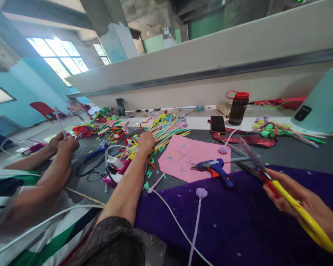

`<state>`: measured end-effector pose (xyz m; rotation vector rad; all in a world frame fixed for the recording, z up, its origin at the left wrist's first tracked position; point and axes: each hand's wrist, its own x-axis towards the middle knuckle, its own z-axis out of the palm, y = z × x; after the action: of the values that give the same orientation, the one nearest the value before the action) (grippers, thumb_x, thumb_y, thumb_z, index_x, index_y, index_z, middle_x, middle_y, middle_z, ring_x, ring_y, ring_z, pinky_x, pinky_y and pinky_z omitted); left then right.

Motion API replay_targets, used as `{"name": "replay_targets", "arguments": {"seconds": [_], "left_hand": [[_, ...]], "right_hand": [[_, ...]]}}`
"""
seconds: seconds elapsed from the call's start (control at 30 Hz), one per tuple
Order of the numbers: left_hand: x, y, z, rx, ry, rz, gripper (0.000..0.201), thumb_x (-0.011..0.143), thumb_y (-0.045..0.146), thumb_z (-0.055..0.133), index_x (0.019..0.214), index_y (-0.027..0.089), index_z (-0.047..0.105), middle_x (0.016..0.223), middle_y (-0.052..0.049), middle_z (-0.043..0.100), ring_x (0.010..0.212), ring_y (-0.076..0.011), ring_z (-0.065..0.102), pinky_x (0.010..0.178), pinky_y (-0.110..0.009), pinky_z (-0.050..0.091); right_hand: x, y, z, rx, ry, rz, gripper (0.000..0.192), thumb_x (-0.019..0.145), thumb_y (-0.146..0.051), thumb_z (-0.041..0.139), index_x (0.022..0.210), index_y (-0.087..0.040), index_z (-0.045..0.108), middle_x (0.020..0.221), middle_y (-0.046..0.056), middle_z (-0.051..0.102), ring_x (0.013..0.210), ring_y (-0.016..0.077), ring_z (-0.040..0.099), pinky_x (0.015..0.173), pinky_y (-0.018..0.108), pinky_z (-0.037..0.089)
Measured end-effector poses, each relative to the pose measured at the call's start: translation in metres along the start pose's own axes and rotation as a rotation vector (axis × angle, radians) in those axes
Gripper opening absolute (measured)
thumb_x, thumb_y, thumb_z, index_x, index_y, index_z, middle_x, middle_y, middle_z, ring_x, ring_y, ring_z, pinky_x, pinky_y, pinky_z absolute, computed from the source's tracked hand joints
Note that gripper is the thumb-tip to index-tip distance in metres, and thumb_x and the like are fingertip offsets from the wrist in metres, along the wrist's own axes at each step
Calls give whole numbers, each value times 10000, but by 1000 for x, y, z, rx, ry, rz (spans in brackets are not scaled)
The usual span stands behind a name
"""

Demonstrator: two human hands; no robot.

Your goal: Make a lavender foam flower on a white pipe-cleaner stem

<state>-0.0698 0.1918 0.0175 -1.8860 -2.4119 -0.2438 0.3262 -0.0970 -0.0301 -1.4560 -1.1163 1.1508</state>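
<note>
**Scissors in 1 hand, craft sticks under the other**

The right hand (302, 207) grips yellow-handled scissors (269, 177), blades parted and pointing toward the glue gun (215, 168). The left hand (145, 142) closes over a bundle of coloured sticks (166, 129), left of the glue gun on the counter (294, 151). The pink paper (194, 151) lies under the glue gun. Far left, another person's hands (62, 144) hold a thin stick.
</note>
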Motion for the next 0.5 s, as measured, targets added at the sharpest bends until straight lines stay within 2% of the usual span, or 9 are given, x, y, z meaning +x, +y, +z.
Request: {"name": "replay_targets", "arguments": {"seconds": [0.13,0.23,0.37,0.5], "left_hand": [[-7,6,-9,0,186,57,269,854,211,395,1050,121,554,1045,-160,585,971,-269,552,769,-380,437],[-10,11,-18,-16,282,128,303,856,200,331,1056,147,554,1052,-149,595,987,-260,548,774,-351,420],[-11,14,-29,-24,341,183,306,847,221,331,1039,175,565,1015,-117,621,960,-245,559,756,-332,415],[-9,11,-33,-22,337,192,288,837,222,355,991,170,593,958,-113,641,928,-248,570,747,-331,416]], "right_hand": [[-1,1,3,-31,-30,-37,704,569,-442,703,1213,-339,439,1014,27,605,918,201,603,736,182,494],[-2,0,5,-52,-43,-63,677,589,-466,684,1206,-347,434,978,11,607,895,180,606,740,158,480],[-3,1,6,-81,-76,-74,670,622,-480,656,1227,-352,400,967,7,600,903,177,597,723,146,478],[-5,3,7,-84,-98,-72,674,632,-483,647,1240,-357,382,1071,15,574,923,186,586,731,164,482]]}}
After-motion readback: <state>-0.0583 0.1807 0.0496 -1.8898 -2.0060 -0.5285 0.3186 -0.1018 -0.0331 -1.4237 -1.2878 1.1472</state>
